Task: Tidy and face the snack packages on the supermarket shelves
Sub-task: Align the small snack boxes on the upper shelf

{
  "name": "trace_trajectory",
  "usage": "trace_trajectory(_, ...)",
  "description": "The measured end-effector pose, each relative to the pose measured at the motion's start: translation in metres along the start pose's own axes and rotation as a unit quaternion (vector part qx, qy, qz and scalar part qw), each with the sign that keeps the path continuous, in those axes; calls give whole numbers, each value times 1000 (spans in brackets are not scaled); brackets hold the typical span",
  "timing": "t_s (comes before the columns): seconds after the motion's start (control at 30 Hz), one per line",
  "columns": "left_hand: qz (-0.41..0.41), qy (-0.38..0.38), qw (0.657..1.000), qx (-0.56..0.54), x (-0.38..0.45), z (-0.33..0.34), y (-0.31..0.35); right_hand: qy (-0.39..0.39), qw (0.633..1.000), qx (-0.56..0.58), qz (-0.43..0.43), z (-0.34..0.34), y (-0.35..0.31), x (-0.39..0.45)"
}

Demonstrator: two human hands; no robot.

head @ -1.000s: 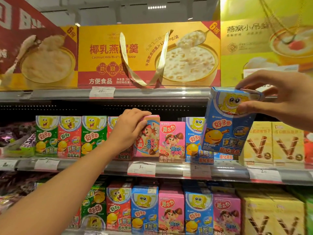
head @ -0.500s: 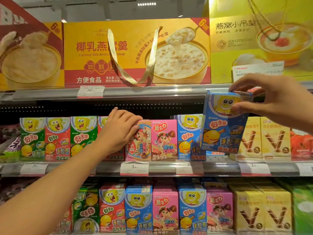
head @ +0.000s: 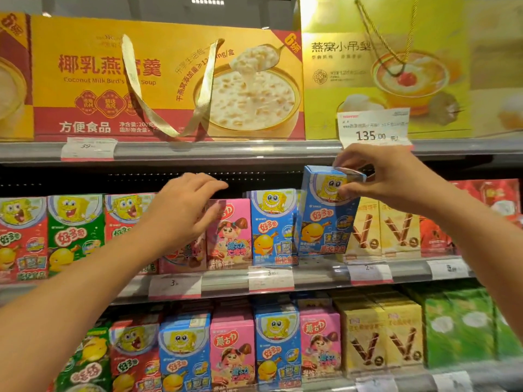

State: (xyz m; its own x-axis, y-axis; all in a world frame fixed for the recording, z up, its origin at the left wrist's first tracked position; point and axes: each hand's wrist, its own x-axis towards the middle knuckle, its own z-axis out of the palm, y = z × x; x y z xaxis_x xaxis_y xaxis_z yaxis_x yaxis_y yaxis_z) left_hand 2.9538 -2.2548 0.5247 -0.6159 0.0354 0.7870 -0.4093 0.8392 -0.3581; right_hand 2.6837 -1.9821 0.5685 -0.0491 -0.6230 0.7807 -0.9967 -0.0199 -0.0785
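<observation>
My right hand (head: 396, 181) pinches the top of a blue cartoon snack box (head: 325, 222). The box stands slightly tilted in the middle shelf's row, between another blue box (head: 273, 230) and the yellow wafer boxes (head: 385, 227). My left hand (head: 184, 213) is spread with straight fingers over the tops of the pink snack boxes (head: 230, 236), partly hiding the left one. Red (head: 22, 236) and green (head: 73, 233) cartoon boxes stand upright further left.
The upper shelf edge (head: 226, 151) runs just above my hands, with large yellow gift boxes (head: 169, 80) and a 135.00 price card (head: 373, 128) on it. The lower shelf holds rows of similar boxes (head: 232, 352). Red packages (head: 435, 236) sit at the right.
My left hand has let go of the pink box and spread its fingers over the row. My right hand has brought the blue box down and left, in beside the other blue box.
</observation>
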Motion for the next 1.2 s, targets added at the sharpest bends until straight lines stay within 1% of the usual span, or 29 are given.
trace_trajectory(0.07, 20, 11, 1000, -20, 17, 3, 20, -5, 1000, 1, -1, 3, 2, 2)
trace_trajectory(0.17, 21, -7, 999, -31, 45, 10, 44, -7, 1000, 1, -3, 6, 5, 3)
trace_trajectory(0.23, 5, -38, 999, -25, 62, 16, 54, -3, 1000, 1, -7, 7, 7, 4)
trace_trajectory(0.33, -17, -106, 994, 8, 79, 24, 61, -6, 1000, -1, -6, 6, 10, 2)
trace_trajectory(0.4, -16, -119, 993, 19, 82, 28, 63, -8, 1000, 1, -4, 6, 13, -1)
trace_trajectory(0.7, -4, -69, 998, 14, 77, 32, 60, 4, 1000, 3, 16, 11, 23, -8)
trace_trajectory(1.0, -4, -55, 998, 17, 75, 34, 57, -9, 1000, -15, 3, 14, 16, 6)
trace_trajectory(1.2, -18, -62, 998, 1, 74, 34, 60, -13, 1000, -24, 8, 18, 16, 11)
